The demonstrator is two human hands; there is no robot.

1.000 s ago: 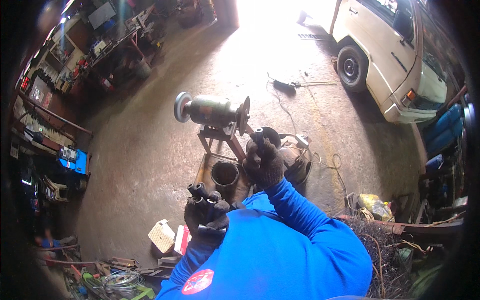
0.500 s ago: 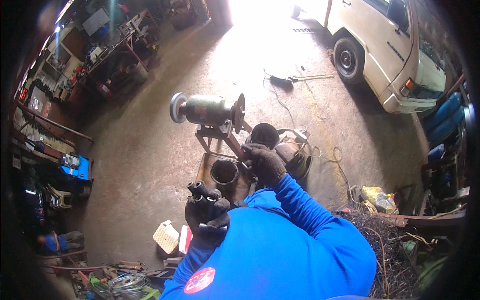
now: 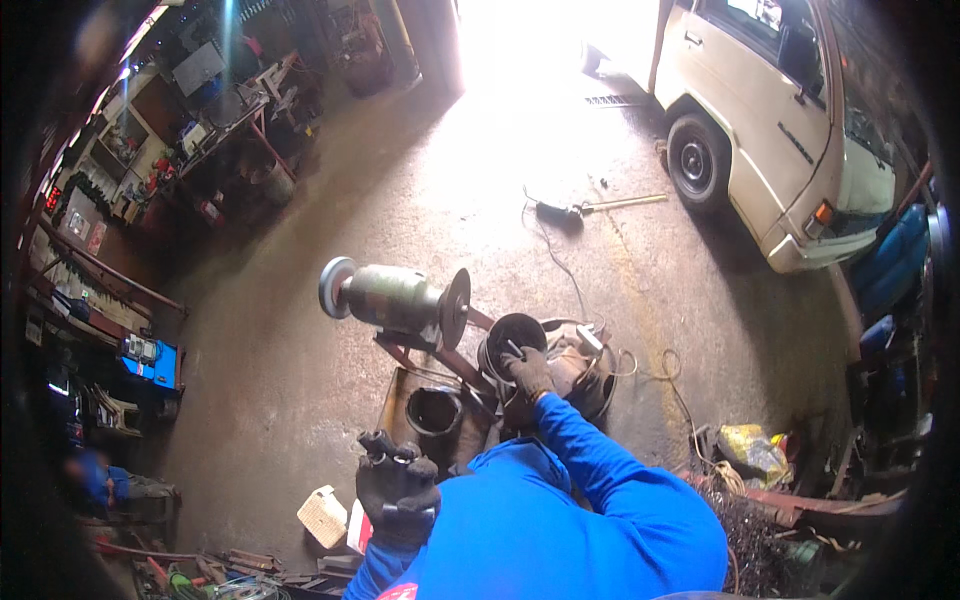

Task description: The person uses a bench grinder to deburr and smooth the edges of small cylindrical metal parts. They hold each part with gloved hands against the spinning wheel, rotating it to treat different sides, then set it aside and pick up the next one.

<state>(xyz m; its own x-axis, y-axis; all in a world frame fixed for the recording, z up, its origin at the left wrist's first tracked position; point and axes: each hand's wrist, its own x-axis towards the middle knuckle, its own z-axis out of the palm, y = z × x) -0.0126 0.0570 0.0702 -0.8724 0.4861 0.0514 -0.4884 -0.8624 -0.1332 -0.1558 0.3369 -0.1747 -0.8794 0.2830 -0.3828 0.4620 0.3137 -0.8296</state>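
Note:
My left hand, in a dark work glove, is closed around several short dark metal tubes, whose ends stick up past the fingers. My right hand, also gloved, reaches over the mouth of a dark round bucket. A short metal tube shows at its fingertips, lighter at one end. Beyond my hands, left of the bucket, a double-ended grinder with a wheel at each end is mounted on a metal stand. An open round can stands below the grinder, between my hands.
A cable runs over the floor at the right. Farther off lies a black power tool beside a cream van. A yellow bag and dark metal shavings are at the lower right. A cluttered workbench stands at the left.
My right hand has gone from beside the grinder stand to over the bucket's mouth, still with a tube. My left hand keeps its tubes. The view has tilted, so the grinder appears lower.

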